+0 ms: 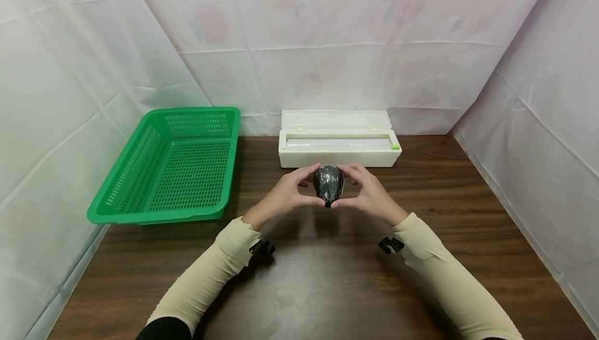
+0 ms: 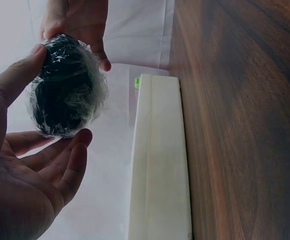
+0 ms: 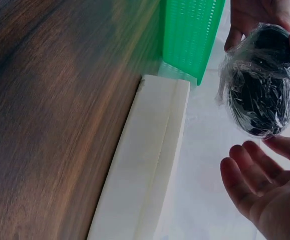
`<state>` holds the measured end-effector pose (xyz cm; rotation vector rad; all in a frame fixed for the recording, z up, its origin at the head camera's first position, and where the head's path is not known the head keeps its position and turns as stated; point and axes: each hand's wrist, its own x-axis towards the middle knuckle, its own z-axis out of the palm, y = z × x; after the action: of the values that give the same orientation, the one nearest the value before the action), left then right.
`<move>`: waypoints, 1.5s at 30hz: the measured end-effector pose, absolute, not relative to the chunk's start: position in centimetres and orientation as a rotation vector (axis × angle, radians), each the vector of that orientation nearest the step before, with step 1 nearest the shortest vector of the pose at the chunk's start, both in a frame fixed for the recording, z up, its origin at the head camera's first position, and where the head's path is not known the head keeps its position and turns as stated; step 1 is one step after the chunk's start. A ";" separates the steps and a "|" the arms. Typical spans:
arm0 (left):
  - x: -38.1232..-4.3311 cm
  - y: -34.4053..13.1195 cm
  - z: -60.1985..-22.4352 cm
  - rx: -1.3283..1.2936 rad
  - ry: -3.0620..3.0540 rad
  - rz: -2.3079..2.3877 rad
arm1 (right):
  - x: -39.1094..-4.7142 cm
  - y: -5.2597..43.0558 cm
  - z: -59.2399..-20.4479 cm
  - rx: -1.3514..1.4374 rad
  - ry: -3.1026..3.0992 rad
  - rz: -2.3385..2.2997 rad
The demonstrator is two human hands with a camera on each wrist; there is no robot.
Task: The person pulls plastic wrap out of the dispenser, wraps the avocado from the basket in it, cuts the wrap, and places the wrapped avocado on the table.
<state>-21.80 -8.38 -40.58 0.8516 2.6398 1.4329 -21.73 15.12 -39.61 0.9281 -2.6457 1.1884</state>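
A dark, avocado-shaped thing wrapped in cling film [image 1: 328, 181] is held up above the table between both hands. My left hand [image 1: 288, 193] pinches it from the left, thumb at the near end and fingertips at the far end. From the other side my right hand [image 1: 371, 194] pinches it the same way. Loose, crinkled film sticks out from its surface in the left wrist view, where the dark thing [image 2: 64, 90] sits between thumb and fingers. Several fingers of the right hand [image 3: 275, 185] stand apart from it in the right wrist view.
Behind the hands stands a white cling film box [image 1: 339, 159] with its lid up, a film roll inside and a green slider at its right end. A green perforated basket [image 1: 226, 173] is on the left. Pale cloth surrounds the wooden table [image 1: 299, 298].
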 end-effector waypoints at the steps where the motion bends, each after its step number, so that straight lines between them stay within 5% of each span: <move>1: -21.8 -8.4 -40.6 0.848 2.643 1.426 | -21.7 15.1 -39.6 0.928 -2.644 1.181; 45: -22.8 -8.3 -44.3 0.615 2.677 1.095 | -23.0 12.9 -43.5 0.915 -2.951 0.959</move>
<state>-22.77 -8.26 -44.25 0.6149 2.6767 1.0947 -23.02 12.86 -43.54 0.9145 -2.9513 0.9588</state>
